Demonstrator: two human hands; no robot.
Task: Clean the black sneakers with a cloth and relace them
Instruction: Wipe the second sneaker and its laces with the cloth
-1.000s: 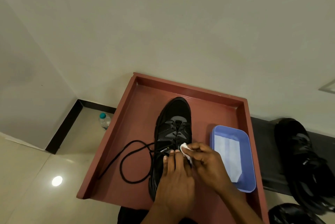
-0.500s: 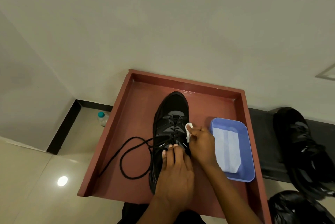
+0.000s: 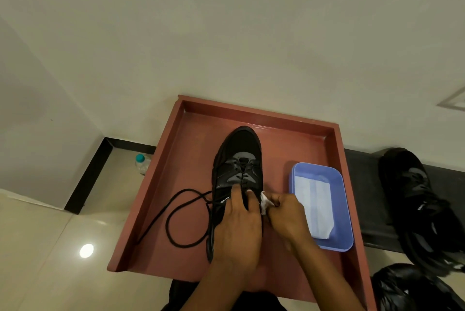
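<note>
Right hand (image 3: 284,215) with cloth (image 3: 264,202) against sneaker (image 3: 239,167)

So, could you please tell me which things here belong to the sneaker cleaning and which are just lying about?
In use:
black sneaker on the red tray
white cloth, pinched by the right hand
left hand, steadying the sneaker
loose black lace
blue tub
second sneaker, waiting

Lying about:
water bottle
black bag

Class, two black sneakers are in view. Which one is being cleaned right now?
The black sneaker on the reddish-brown tray: the left hand steadies it and the right hand holds a white cloth against it. The other sneaker lies untouched, off the tray.
</note>
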